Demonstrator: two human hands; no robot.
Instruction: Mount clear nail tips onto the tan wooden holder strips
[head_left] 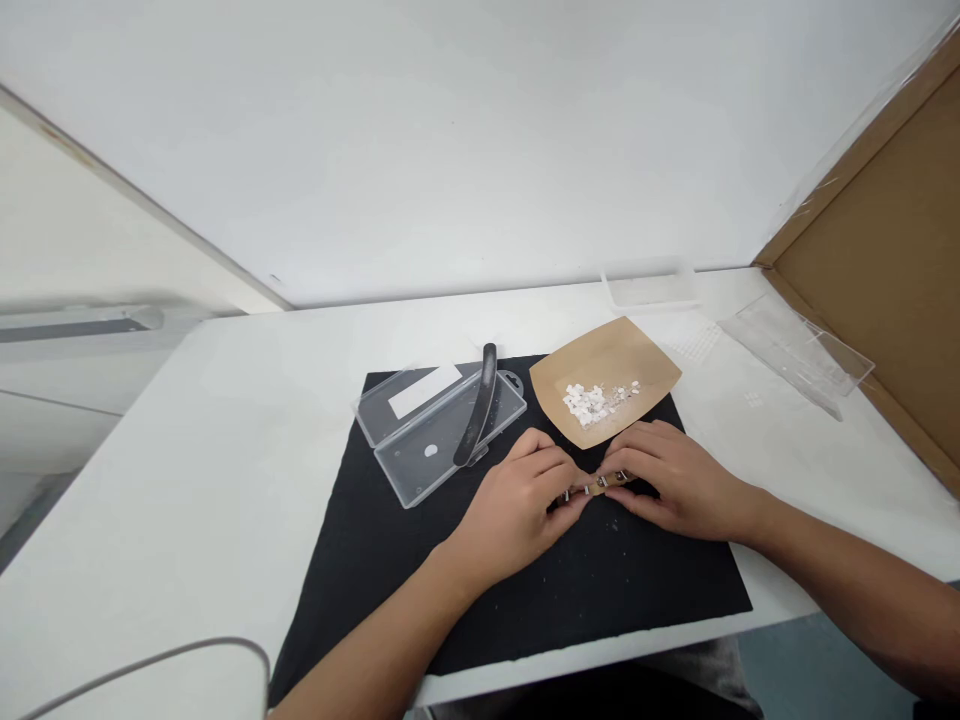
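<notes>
My left hand (525, 500) and my right hand (671, 480) meet over the black mat (555, 600), each with fingers pinched on one end of a thin tan strip (596, 488). Small shiny metal pieces sit along the strip; my fingers hide its ends, and its exact kind is too small to make out. Just beyond my hands lies a brown paper tray (622, 355) with small white bits (589, 403) in it. To the left, a clear plastic case (409, 465) lies open on the mat. A dark curved bar (477, 405) rests across it.
At the back right of the white table (225, 480) lie a clear plastic box (649, 288) and a clear plastic tray (795, 350). A white wall rises behind, and a brown panel (885, 240) bounds the right side. Tiny specks dot the mat.
</notes>
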